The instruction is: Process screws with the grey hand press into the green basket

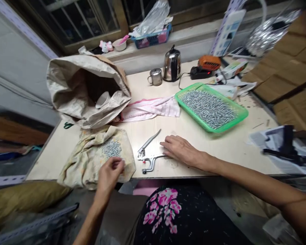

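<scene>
My left hand (110,173) hovers over a patterned cloth (91,158) near the table's front edge, fingers pinched together on something too small to make out. A small heap of metal pins (111,148) lies on that cloth just beyond the fingertips. My right hand (180,149) rests on the table with its fingers laid over the lower handle of silver hand pliers (148,151); the pliers lie with their handles spread apart. A green tray (241,117) full of the same metal pins stands at the right, beyond the right hand.
A large open paper sack (73,85) with a white cup inside sits at back left. A pink striped cloth (153,108), a steel mug (156,77), a kettle (172,64) and an orange charger (208,63) stand behind. Papers and a dark object (285,144) lie right.
</scene>
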`<state>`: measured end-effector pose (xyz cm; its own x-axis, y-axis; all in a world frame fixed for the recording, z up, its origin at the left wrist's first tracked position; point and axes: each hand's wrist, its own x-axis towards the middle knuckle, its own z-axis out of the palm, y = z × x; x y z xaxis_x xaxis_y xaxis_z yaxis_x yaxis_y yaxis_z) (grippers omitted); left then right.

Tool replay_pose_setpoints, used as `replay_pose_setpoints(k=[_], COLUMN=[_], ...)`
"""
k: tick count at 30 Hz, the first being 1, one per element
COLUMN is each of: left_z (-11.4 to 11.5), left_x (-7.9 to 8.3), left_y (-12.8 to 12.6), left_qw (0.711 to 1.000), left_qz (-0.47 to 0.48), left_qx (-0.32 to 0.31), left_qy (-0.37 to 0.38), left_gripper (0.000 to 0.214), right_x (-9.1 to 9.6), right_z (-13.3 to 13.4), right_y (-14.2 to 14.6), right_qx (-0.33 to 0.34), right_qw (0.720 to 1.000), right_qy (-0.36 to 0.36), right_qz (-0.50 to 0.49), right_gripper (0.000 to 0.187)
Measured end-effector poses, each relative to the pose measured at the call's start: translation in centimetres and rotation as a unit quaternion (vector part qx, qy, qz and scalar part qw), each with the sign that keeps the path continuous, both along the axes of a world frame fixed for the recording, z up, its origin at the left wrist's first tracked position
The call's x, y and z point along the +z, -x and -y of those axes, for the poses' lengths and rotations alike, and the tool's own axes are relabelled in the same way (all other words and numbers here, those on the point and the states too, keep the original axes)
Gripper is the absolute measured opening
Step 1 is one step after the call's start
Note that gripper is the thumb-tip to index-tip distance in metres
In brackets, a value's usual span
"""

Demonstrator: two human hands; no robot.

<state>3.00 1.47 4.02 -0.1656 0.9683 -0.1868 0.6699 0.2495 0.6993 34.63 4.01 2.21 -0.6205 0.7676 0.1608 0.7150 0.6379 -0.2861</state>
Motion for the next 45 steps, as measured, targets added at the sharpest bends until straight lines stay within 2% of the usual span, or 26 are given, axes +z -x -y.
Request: replay_pose_setpoints(k=[3, 5, 10, 17, 21, 25, 36, 41, 45], left_z=[0.2, 0.4, 1.0, 1.7, 1.5, 1.1, -0.8, -1.4, -1.1], left_x=[-0.6, -1.4, -3.1, -4.8, -4.5, -4.1, -3.0, -2.8, -2.8], left_y=[-3.8, -5.0, -4.8, -4.5, -5.1, -5.5, -5.1, -5.0, -4.9], left_qw=[0.982, 0.969, 0.97, 0.963, 0.965, 0.963, 0.939, 0.928, 0.917], left_qz=[0.174, 0.227, 0.224, 0.234, 0.221, 0.215, 0.165, 0.162, 0.212], left_qx=[0.02, 0.045, 0.041, 0.046, 0.061, 0.073, 0.007, 0.01, 0.033], left_qy=[0.067, 0.087, 0.085, 0.127, 0.128, 0.147, 0.301, 0.335, 0.337], left_gripper=[0.042, 0.044, 0.041, 0.045, 0.042, 0.04, 0.029, 0.035, 0.046], right_x=[-2.8, -4.0, -5.3, -4.3, -4.3, -4.7, -4.7, -5.1, -5.1], right_z=[0.6, 0.5, 0.7, 1.7, 1.7, 1.5, 1.2, 1.2, 1.4], right_y=[2.4, 2.9, 2.9, 2.8, 2.7, 2.7, 2.6, 2.6, 2.4], right_qx=[0.018, 0.023, 0.048, 0.051, 0.042, 0.036, 0.039, 0.037, 0.029], right_qw=[0.999, 0.999, 0.999, 0.997, 0.995, 0.996, 0.998, 0.998, 0.997], right_qy=[0.033, 0.03, -0.005, -0.055, -0.075, -0.063, 0.009, -0.011, -0.055], right_qz=[0.015, 0.014, -0.01, -0.037, -0.043, -0.043, -0.043, -0.054, -0.039], right_gripper=[0.013, 0.013, 0.022, 0.025, 0.027, 0.027, 0.025, 0.027, 0.027])
